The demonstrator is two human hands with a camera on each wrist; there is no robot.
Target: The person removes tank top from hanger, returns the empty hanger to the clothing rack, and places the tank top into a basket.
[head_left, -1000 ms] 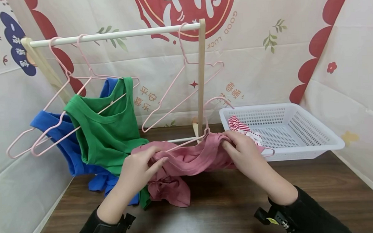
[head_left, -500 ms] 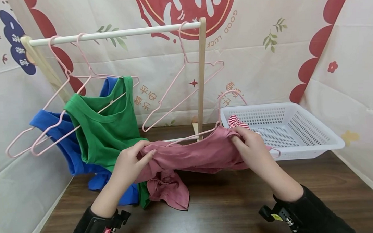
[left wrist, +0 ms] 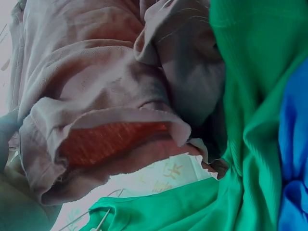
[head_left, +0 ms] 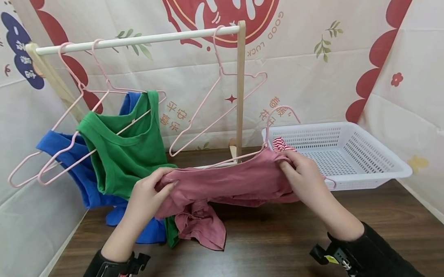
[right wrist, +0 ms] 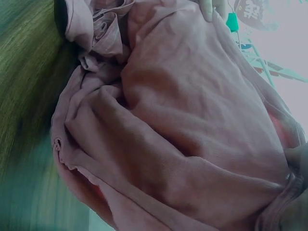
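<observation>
A dusty-pink garment [head_left: 227, 183] is stretched sideways between my two hands above the table, its lower part hanging in a bunched fold. My left hand [head_left: 147, 198] pinches its left upper edge between thumb and fingers. At the opposite side, my right hand [head_left: 306, 178] grips the upper edge the same way. A pink hanger [head_left: 268, 130] sits inside the garment; its hook rises above the cloth and one tip shows beyond my right hand. An open edge of the garment [left wrist: 96, 82] fills much of the left wrist view, and its smooth front [right wrist: 192, 110] the right wrist view.
A rack with a white rail [head_left: 149, 40] stands behind. On its left hang a green tank top [head_left: 134, 145] and a blue garment [head_left: 72, 164]; a bare pink hanger [head_left: 202, 104] hangs right. A white basket [head_left: 370, 182] holds a red-striped cloth [head_left: 279, 144].
Both hands have moved apart, pulling the pink garment's upper edge wider and flatter. The hanger's hook has shifted right and now stands more upright.
</observation>
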